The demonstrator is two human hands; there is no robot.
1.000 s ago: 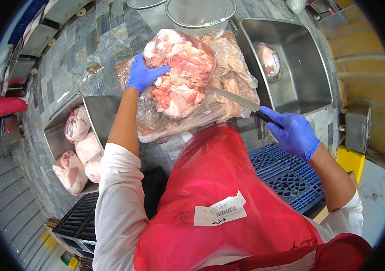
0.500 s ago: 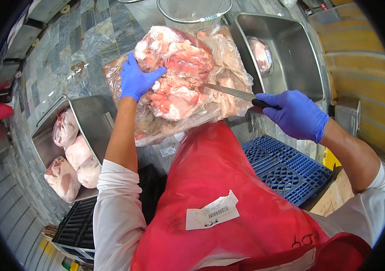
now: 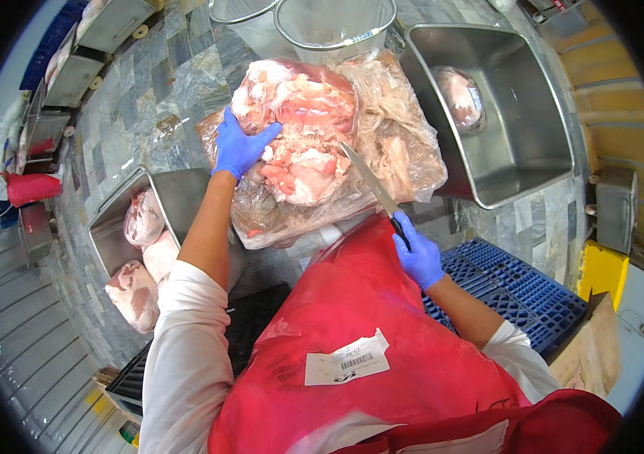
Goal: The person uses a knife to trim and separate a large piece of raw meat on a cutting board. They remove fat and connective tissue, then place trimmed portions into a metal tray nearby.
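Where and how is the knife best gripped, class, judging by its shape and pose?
Probably by its black handle, from the near right side, fingers wrapped around it, as the right hand does: the knife slants with its handle toward the apron and its long, bare blade pointing away, toward the meat.

Passage: open room above the plastic sheeting (image 3: pixel 401 94), between meat (image 3: pixel 310 106) and right steel tub (image 3: pixel 522 113); tub's raised rim at its border. Tub interior: free space right of one wrapped piece (image 3: pixel 460 100).
Obstacles: knife (image 3: pixel 371 181), blade slanting over sheeting's near side, tip by meat's right edge, handle gripped by right hand (image 3: pixel 418 255); left hand (image 3: pixel 242 147) spread on meat's left side; left forearm (image 3: pixel 210 231) before left steel tub (image 3: pixel 180 193); bag-lined hoops (image 3: pixel 335 43) beyond far edge; red apron (image 3: pixel 367 291), near edge.
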